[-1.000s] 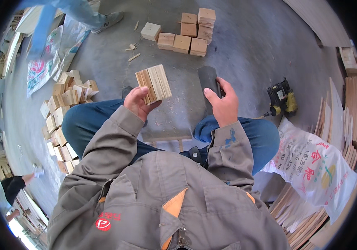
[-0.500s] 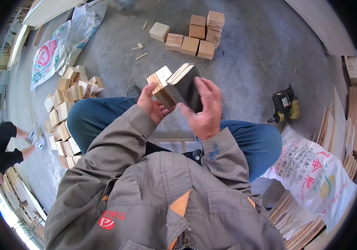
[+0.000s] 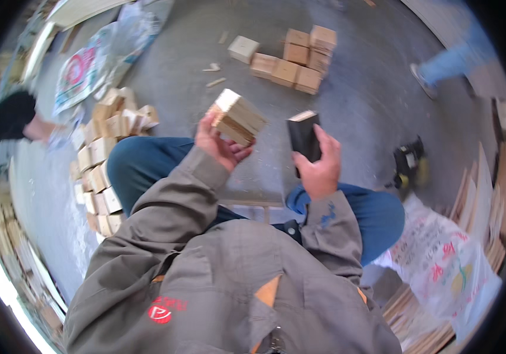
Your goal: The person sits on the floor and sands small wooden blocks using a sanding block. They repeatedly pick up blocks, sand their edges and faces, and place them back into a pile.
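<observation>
While the left hand (image 3: 222, 144) clasps a pale layered wood block (image 3: 238, 116), the right hand (image 3: 319, 168) grips a dark block (image 3: 304, 137)

I note grey concrete floor (image 3: 359, 106): wood blocks (image 3: 291, 62) stacked ahead, block pile (image 3: 108, 147) left, printed sacks (image 3: 85, 68), yellow-black tool (image 3: 409, 165) right.

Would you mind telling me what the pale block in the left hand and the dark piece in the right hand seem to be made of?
The pale block in the left hand looks like raw, unfinished wood: light tan, with fine lines along its side that suggest stacked or glued layers. The dark piece in the right hand has black faces and a pale edge, possibly coated wood; the blur leaves that open.
</observation>
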Tool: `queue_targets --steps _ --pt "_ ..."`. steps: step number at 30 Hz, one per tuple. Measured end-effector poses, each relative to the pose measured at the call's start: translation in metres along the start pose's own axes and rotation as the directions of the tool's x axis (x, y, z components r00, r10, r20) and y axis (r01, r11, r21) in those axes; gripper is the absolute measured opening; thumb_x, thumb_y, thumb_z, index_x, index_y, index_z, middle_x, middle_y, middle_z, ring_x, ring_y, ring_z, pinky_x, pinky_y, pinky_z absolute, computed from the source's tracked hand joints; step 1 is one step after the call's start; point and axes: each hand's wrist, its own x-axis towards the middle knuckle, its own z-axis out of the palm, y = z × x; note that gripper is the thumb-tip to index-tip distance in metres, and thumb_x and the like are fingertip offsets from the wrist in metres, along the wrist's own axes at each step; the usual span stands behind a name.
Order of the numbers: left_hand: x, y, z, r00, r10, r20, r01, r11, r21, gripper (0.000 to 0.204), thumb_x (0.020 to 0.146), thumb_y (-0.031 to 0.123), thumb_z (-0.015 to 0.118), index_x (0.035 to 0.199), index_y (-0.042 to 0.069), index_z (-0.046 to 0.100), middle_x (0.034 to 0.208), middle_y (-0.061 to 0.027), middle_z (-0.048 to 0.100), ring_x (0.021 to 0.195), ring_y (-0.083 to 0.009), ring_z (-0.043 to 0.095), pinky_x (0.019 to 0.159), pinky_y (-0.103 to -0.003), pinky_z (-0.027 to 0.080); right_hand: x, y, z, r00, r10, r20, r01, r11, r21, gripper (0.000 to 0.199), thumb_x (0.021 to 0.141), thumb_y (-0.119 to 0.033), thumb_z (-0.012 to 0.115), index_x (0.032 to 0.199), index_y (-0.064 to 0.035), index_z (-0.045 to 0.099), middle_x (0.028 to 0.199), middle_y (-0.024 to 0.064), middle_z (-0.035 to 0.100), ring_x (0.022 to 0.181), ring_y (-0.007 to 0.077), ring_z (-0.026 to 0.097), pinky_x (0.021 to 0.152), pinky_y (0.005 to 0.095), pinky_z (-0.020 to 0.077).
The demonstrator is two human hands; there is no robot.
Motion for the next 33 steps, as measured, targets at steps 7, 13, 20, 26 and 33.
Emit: queue_targets --steps 7,13,20,26,33 --pt "-0.032 0.051 -0.015 0.963 0.166 0.212 -0.126 0.974 -0.188 0.093 0.086 0.08 0.051 0.137 0.004 0.06 0.111 -0.0196 0.071 0.094 -0.0319 0.072 0.08 -0.043 0.061 -0.001 -0.006 -0.003 0.991 0.126 0.044 -0.131 0.984 0.12 0.075 0.071 -0.011 0.085 0.142 -0.0051 0.059 0.133 0.0174 0.059 0.122 0.0327 0.058 0.102 0.0407 0.0489" --pt "-0.038 0.038 -0.023 0.983 0.155 0.098 -0.129 0.964 -0.232 0.091 0.086 0.078 0.05 0.13 -0.001 0.063 0.106 -0.021 0.072 0.087 -0.0303 0.074 0.079 -0.042 0.062 0.004 -0.047 0.003 0.995 -0.097 -0.006 0.096 0.968 0.232 0.08 0.068 -0.009 0.089 0.142 -0.0048 0.059 0.135 0.0183 0.058 0.123 0.0326 0.058 0.102 0.0414 0.0496" --pt "-0.046 -0.004 -0.002 0.996 -0.025 0.08 0.037 0.988 -0.152 0.084 0.087 0.075 0.049 0.124 0.001 0.066 0.099 -0.0199 0.073 0.082 -0.0283 0.075 0.073 -0.038 0.063 0.002 -0.06 0.005 0.947 -0.32 -0.04 0.322 0.93 0.178 0.078 0.066 -0.007 0.089 0.14 -0.0109 0.062 0.138 0.0197 0.054 0.124 0.0378 0.057 0.104 0.0437 0.0491" --pt "-0.04 -0.002 -0.013 0.934 -0.073 0.349 0.168 0.954 -0.248 0.085 0.09 0.074 0.043 0.13 0.001 0.062 0.102 -0.0181 0.072 0.081 -0.0281 0.074 0.075 -0.041 0.063 -0.005 -0.018 0.002 0.991 -0.102 0.089 0.107 0.993 -0.054 0.077 0.067 -0.008 0.089 0.139 -0.0104 0.062 0.134 0.0194 0.056 0.121 0.038 0.058 0.102 0.0447 0.0488" --pt "-0.044 -0.007 -0.012 0.9 -0.059 0.432 0.212 0.925 -0.315 0.076 0.094 0.066 0.042 0.129 0.002 0.063 0.103 -0.0201 0.073 0.081 -0.0279 0.076 0.073 -0.042 0.065 0.008 -0.045 -0.005 0.976 -0.213 -0.039 0.211 0.895 0.393 0.078 0.074 -0.01 0.09 0.144 -0.004 0.055 0.14 0.0182 0.054 0.126 0.0351 0.057 0.104 0.0395 0.049"
